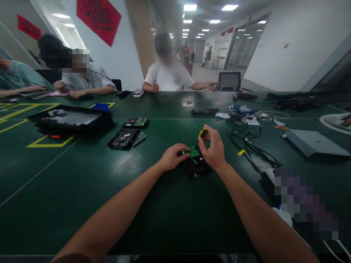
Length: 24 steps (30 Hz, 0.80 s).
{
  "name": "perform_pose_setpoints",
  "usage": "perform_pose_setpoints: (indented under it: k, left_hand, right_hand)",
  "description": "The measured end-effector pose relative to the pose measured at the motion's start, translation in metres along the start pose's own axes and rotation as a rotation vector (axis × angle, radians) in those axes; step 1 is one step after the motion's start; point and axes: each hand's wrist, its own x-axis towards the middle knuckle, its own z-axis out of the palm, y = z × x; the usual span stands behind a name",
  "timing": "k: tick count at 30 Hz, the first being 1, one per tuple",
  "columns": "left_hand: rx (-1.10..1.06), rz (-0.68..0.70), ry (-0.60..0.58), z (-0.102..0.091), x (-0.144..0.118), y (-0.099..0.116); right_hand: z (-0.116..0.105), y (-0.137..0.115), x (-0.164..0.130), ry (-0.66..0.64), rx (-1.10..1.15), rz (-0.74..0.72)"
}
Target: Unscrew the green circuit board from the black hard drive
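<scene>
black rectangular hard drive (195, 168) with a green circuit board (194, 151) on a dark green tabletop (175, 215), left hand (174, 157) gripping its left edge, right hand (213, 149) grasping a short yellow-and-black screwdriver (202, 133) above it, tangled black cables (258, 155) to the right

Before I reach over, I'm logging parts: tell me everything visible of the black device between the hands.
The black device is flat, boxy, apparently metal, with a green circuit board at its far end and pale marks. It lies on the green table. The left hand touches its board; the right hand partly hides it.
</scene>
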Motion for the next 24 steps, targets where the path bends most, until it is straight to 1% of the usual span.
perform_pose_setpoints:
  k: [19, 24]
  left_hand:
    - [0.003, 0.017, -0.001, 0.0002, 0.0003, -0.0012]
    - [0.007, 0.003, 0.002, 0.0007, 0.0004, -0.0015]
  right_hand:
    - [0.0004, 0.0008, -0.0003, -0.012, 0.003, 0.017]
    - [0.0012, 0.0027, -0.0001, 0.010, -0.019, 0.002]
